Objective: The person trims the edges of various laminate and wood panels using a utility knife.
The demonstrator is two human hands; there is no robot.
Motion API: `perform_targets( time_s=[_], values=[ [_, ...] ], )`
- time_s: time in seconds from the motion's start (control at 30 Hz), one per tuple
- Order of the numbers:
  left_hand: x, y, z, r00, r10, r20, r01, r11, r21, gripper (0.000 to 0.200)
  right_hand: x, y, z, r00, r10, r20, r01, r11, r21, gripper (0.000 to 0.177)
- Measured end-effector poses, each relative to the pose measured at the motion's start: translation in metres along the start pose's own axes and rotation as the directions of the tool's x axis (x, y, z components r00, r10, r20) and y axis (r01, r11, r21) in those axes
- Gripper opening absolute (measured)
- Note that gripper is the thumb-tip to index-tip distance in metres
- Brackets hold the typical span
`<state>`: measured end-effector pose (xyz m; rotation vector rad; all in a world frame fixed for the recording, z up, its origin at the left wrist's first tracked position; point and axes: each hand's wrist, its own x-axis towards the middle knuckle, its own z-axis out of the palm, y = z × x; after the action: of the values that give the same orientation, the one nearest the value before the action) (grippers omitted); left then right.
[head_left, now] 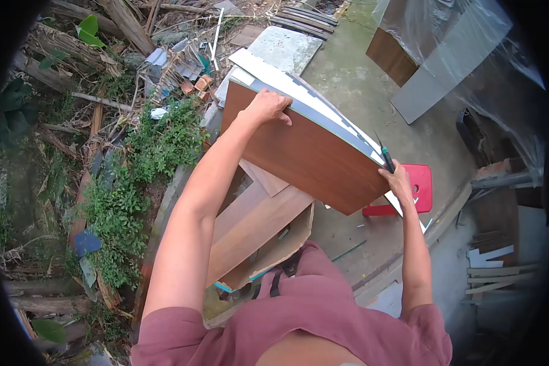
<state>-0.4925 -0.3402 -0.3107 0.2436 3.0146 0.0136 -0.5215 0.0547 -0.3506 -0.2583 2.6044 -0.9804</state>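
A brown wood-grain board (pixel 311 152) is held up at a tilt in front of me. My left hand (pixel 268 108) is closed over its upper edge near the left corner, thumb on the brown face. At the right corner, my right hand (pixel 398 183) grips the board's edge. The same hand also holds a thin pointed tool (pixel 387 158) with a green and black handle, tip upward. Directly behind the brown board are white panels (pixel 287 82), partly hidden by it. Below it, wooden planks (pixel 259 222) lie near my legs.
A red plastic stool (pixel 418 186) stands beyond my right hand. Plastic sheeting (pixel 488 55) covers boards at the upper right. Green plants (pixel 158 152) and rubble line the left side. Several wood strips (pixel 500 277) lie at the lower right, and a pale slab (pixel 283 49) lies farther back.
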Motion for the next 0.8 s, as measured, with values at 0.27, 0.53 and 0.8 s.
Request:
perform_targets(
  time_s=[0.27,0.53,0.8],
  values=[
    [0.014,0.068,0.136,0.578,-0.797,-0.176,0.49,0.511,-0.706,0.073,0.175,0.071,0.031,0.988,0.07,0.137,-0.066,0.997,-0.037,0.027],
    [-0.024,0.137,0.255,0.442,-0.775,0.451,0.482,-0.219,-0.848,0.095,0.211,0.107,0.062,0.922,0.254,0.292,-0.28,0.959,0.048,0.032],
    [-0.002,0.098,0.229,0.424,-0.779,0.461,0.371,-0.315,-0.874,0.083,0.223,0.112,0.076,0.966,0.153,0.21,-0.182,0.976,0.122,0.035]
  ],
)
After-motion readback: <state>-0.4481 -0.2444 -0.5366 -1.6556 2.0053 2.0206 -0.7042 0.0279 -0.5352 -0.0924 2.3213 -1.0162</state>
